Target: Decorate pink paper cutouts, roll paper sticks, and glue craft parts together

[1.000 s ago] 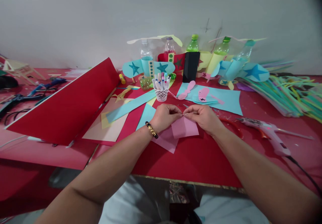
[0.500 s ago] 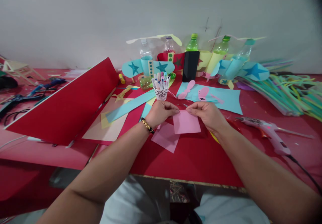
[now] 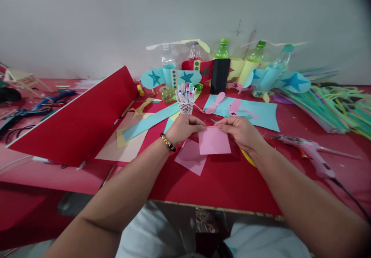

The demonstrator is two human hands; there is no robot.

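Note:
Between my two hands a square of pink paper [image 3: 215, 142] hangs by its far edge, which looks narrowly folded over. My left hand [image 3: 187, 128] pinches that edge at the left corner; a beaded bracelet circles the wrist. At the right corner, my right hand [image 3: 239, 131] pinches the same edge between thumb and fingers. A second pink paper sheet [image 3: 189, 161] lies on the red table [image 3: 220, 188], partly under the held one. Something yellow and curved [image 3: 247, 157] shows beneath my right wrist.
A cup of markers [image 3: 185, 107] stands just beyond my hands. Right lies a pink glue gun [image 3: 314, 155] with its cord. Decorated bottles [image 3: 168, 68] and a black phone [image 3: 220, 76] stand along the wall. Left, a red board [image 3: 87, 118] stands tilted. Blue paper [image 3: 263, 115] lies behind my right hand.
Almost nothing differs. Both hands keep their pinch on the pink paper, which has shifted very slightly left; the left wrist has moved a touch up and left.

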